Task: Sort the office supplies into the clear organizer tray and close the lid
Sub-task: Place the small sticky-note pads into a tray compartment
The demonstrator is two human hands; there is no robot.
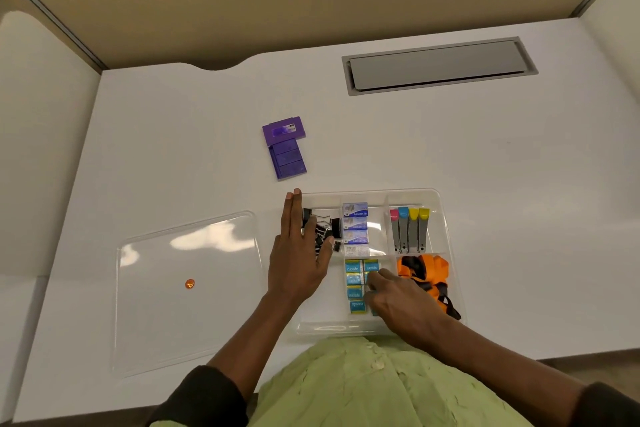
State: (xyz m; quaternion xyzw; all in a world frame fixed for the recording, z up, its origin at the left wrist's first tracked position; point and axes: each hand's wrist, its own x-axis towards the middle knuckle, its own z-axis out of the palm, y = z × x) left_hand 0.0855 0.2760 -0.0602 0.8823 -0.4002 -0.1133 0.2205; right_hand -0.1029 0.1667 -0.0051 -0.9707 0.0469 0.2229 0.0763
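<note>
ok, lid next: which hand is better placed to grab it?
Probably left. The left hand lies open on the tray's left edge, the side nearest the lid, which lies flat on the desk left of the tray. The right hand is among the blue boxes, further away.

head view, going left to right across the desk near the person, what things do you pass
clear lid with an orange sticker → left hand → black binder clips → staple boxes → staple removers, in the clear organizer tray
</note>
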